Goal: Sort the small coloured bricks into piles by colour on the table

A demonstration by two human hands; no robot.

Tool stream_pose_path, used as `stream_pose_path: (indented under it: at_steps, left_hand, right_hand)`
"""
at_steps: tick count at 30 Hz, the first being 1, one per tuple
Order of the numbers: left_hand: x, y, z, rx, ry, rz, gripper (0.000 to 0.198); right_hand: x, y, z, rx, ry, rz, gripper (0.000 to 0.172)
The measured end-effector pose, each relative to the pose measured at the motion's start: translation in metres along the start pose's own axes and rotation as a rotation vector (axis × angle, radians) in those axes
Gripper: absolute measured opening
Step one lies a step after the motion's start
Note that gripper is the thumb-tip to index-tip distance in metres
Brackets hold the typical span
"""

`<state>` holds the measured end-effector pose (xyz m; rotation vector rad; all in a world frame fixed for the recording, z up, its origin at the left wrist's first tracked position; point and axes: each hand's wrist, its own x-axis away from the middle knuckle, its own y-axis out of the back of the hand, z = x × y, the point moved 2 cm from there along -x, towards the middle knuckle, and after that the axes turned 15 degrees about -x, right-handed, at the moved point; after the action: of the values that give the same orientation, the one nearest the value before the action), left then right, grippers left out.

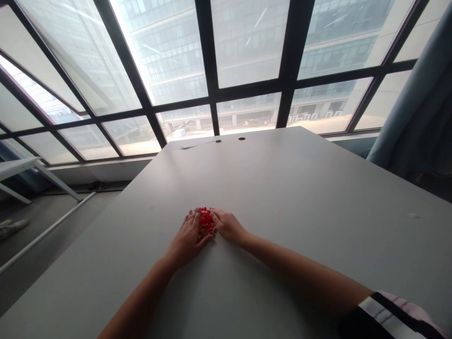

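Observation:
A small red item with gold patterning lies on the white table, in front of me and a little left of centre. My left hand covers its left side, fingers stretched forward and thumb along the near edge. On the opposite side, my right hand has its fingers bent against the right and far edges. Both hands touch the item and hold it between them. Much of it is hidden under the fingers, so its exact kind does not show.
Two round dark holes and a thin grey mark are at the table's far end. Large black-framed windows rise behind it. A blue curtain hangs at right. Another white table stands at left, and a shoe shows on the floor.

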<state>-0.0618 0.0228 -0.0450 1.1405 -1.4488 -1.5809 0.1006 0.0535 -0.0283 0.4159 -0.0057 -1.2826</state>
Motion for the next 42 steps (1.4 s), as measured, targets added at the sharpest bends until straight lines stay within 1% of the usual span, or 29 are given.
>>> stream_pose_path:
  at_steps: [1, 4, 6, 7, 11, 13, 15, 17, 20, 22, 24, 25, 27, 30, 33, 35, 39, 40, 42]
  left_hand:
    - [-0.001, 0.002, 0.001, 0.021, -0.022, 0.001, 0.084]
    - [-0.006, 0.009, 0.007, 0.054, -0.068, -0.017, 0.092]
    - [-0.015, 0.01, 0.011, 0.092, -0.071, -0.018, 0.092]
    - [-0.02, 0.009, 0.013, 0.123, -0.067, -0.008, 0.088]
    - [-0.039, 0.005, 0.012, 0.19, -0.071, 0.028, 0.067]
    - [-0.039, 0.007, 0.01, 0.2, -0.095, 0.028, 0.061]
    - [-0.034, 0.012, 0.01, 0.215, -0.106, 0.022, 0.057]
    - [-0.025, 0.017, 0.011, 0.234, -0.109, 0.003, 0.055]
    - [-0.005, 0.018, 0.012, 0.214, -0.085, -0.04, 0.061]
    - [0.013, 0.011, 0.009, 0.135, -0.03, -0.06, 0.07]
    - [0.03, 0.002, 0.004, 0.017, 0.045, -0.088, 0.085]
    - [0.036, -0.002, 0.0, -0.04, 0.069, -0.111, 0.093]
    - [0.043, -0.009, -0.006, -0.115, 0.108, -0.153, 0.099]
    - [0.038, -0.011, -0.012, -0.141, 0.091, -0.163, 0.096]
    - [0.03, -0.005, -0.013, -0.126, 0.049, -0.154, 0.091]
    - [0.03, 0.0, -0.011, -0.136, 0.072, -0.163, 0.091]
    - [0.03, 0.006, -0.001, -0.17, 0.145, -0.163, 0.097]
    - [0.027, 0.007, 0.003, -0.169, 0.143, -0.155, 0.098]
    - [0.015, 0.01, 0.011, -0.152, 0.119, -0.116, 0.099]
  right_hand:
    - [0.004, 0.002, -0.001, -0.028, -0.022, -0.062, 0.038]
    - [0.011, 0.001, -0.006, -0.11, -0.085, -0.259, 0.046]
    - [0.009, -0.008, -0.008, -0.163, -0.111, -0.356, 0.047]
    - [0.007, -0.014, -0.009, -0.189, -0.121, -0.39, 0.047]
    - [-0.003, -0.034, -0.013, -0.281, -0.151, -0.459, 0.048]
    - [-0.005, -0.036, -0.015, -0.301, -0.165, -0.48, 0.052]
    - [-0.006, -0.034, -0.016, -0.293, -0.18, -0.492, 0.055]
    - [-0.009, -0.032, -0.014, -0.265, -0.185, -0.464, 0.052]
    - [-0.017, -0.032, -0.006, -0.208, -0.155, -0.343, 0.043]
    - [-0.021, -0.029, -0.001, -0.156, -0.115, -0.269, 0.041]
    - [-0.022, -0.024, 0.002, -0.091, -0.064, -0.205, 0.041]
    - [-0.022, -0.021, 0.003, -0.057, -0.035, -0.165, 0.04]
    - [-0.02, -0.017, 0.003, 0.006, 0.026, -0.055, 0.035]
    - [-0.017, -0.012, 0.002, 0.074, 0.105, 0.1, 0.03]
    - [-0.024, -0.009, 0.002, 0.131, 0.154, 0.138, 0.036]
    - [-0.032, -0.009, 0.001, 0.164, 0.18, 0.162, 0.038]
    - [-0.045, -0.011, -0.003, 0.197, 0.247, 0.3, 0.033]
    - [-0.046, -0.01, -0.004, 0.2, 0.262, 0.323, 0.032]
    - [-0.043, -0.006, -0.005, 0.209, 0.278, 0.327, 0.032]
